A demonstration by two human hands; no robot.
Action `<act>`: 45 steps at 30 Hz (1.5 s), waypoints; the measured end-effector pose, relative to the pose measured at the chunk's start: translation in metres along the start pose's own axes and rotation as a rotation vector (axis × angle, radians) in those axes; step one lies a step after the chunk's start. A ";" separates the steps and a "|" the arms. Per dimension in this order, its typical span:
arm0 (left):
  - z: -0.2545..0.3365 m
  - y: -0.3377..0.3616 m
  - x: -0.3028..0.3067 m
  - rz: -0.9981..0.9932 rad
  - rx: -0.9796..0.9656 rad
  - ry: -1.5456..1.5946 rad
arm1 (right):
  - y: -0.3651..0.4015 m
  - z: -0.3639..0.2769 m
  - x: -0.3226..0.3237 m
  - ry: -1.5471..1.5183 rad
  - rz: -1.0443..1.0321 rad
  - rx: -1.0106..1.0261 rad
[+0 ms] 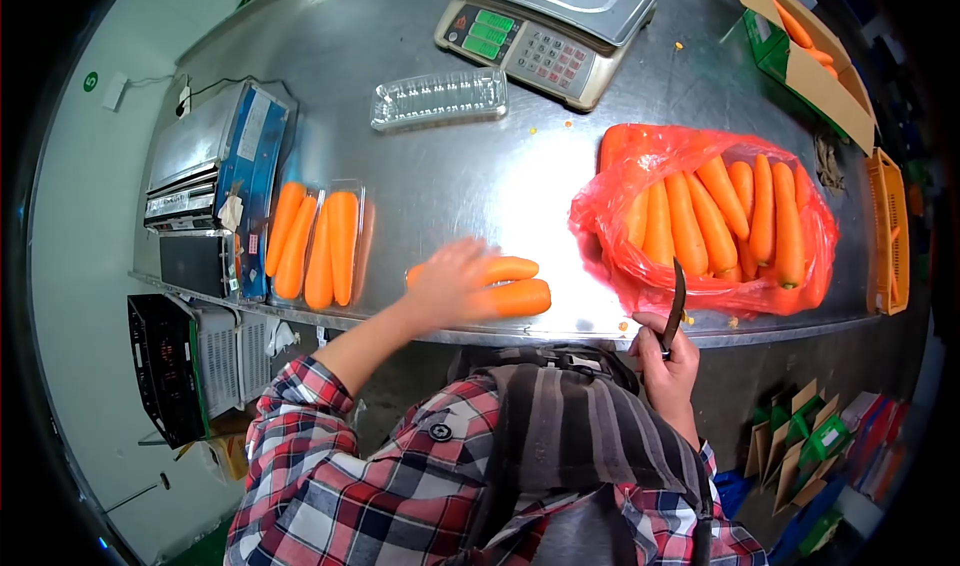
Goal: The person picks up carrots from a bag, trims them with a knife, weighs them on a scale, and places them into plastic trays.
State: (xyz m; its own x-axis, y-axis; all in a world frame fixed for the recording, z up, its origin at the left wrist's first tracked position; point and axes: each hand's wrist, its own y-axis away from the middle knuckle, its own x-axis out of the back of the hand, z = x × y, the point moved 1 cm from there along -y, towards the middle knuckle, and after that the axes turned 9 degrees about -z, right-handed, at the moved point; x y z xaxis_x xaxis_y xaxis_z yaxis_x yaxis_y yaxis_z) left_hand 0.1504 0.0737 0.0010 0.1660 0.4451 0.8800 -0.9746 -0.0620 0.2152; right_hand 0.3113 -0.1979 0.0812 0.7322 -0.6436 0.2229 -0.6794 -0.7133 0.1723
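My left hand (pixel 447 284) is smeared by motion over a pair of carrots (pixel 522 297) near the table's front edge. It covers their left part, and I cannot make out whether its fingers grip them. My right hand (pixel 667 358) is closed around the handle of a small knife (pixel 678 304), its dark blade pointing up and away from me. Just beyond the blade lies a red plastic bag (pixel 598 221), its mouth open on many carrots (pixel 715 216). To the left, more carrots (pixel 330 251) sit in two clear plastic trays (pixel 361 194).
An empty clear tray (pixel 440 100) lies below a digital scale (pixel 545 46). On the left stands a blue-sided machine (pixel 248 156) with a cord. A cardboard box of carrots (pixel 820 71) and an orange crate (pixel 888 231) are at right. Carrot scraps dot the metal table (pixel 340 151).
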 end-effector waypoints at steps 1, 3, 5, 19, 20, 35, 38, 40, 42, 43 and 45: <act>0.013 -0.002 -0.004 -0.042 -0.029 -0.084 | -0.001 0.000 0.000 0.000 -0.002 0.007; 0.016 -0.006 -0.010 -0.072 -0.043 -0.140 | -0.001 0.001 0.001 0.025 -0.026 0.005; 0.013 -0.007 -0.017 0.046 0.052 -0.221 | -0.002 0.000 -0.001 0.054 -0.042 0.019; -0.071 0.027 0.007 0.500 0.818 -0.038 | -0.007 0.011 -0.005 0.070 0.022 -0.004; -0.076 0.011 0.014 0.514 0.720 -0.055 | -0.008 0.010 -0.006 0.069 0.028 -0.008; -0.205 -0.138 0.086 0.255 -0.046 -0.576 | -0.009 0.001 -0.015 0.171 0.053 0.050; -0.187 -0.136 0.088 0.408 -0.192 -0.557 | -0.011 0.000 -0.016 0.201 0.026 0.160; -0.159 -0.131 0.090 0.429 -0.267 -0.493 | -0.008 0.004 -0.015 0.169 0.066 0.169; -0.122 -0.119 0.073 0.237 -0.292 -0.452 | -0.002 0.005 -0.011 0.134 0.081 0.121; -0.107 -0.111 0.059 0.128 -0.321 -0.463 | 0.000 0.005 -0.009 0.118 0.093 0.130; -0.073 -0.098 0.041 -0.068 -0.362 -0.470 | 0.005 0.008 -0.003 0.151 0.146 0.167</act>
State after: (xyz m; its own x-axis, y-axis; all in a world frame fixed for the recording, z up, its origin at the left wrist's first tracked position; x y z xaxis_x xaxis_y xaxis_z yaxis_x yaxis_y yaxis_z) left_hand 0.2419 0.1627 -0.0150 0.1983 -0.0107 0.9801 -0.9348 0.2985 0.1924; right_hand 0.3062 -0.2020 0.0737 0.6030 -0.7033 0.3764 -0.7509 -0.6598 -0.0300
